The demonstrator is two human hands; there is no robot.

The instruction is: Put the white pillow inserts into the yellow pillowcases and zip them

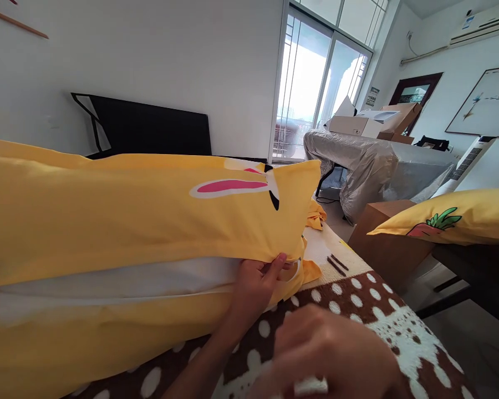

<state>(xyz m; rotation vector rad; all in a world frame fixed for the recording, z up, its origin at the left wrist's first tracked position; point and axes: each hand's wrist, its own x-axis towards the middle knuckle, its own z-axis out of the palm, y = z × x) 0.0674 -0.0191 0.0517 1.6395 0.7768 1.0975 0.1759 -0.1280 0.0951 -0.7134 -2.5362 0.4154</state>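
Observation:
A yellow pillowcase [149,216] with a rabbit-ear print stretches across the left and middle of the head view. Through the long opening along its side, a white pillow [120,280] shows inside. My left hand [255,280] is closed on the pillowcase edge near the right end of that opening, thumb on top. Lower and nearer to me, my right hand [328,346] is apart from the pillowcase, over the bedding. It looks curled but is smeared by motion, and its fingers are hidden.
Brown-and-white spotted bedding [357,302] lies underneath, with bunched yellow cloth [316,215] beyond. At right, a yellow pillow [482,213] with a carrot print rests on a dark surface beside a cardboard box [382,244]. Plastic-covered furniture [357,160] stands near the window.

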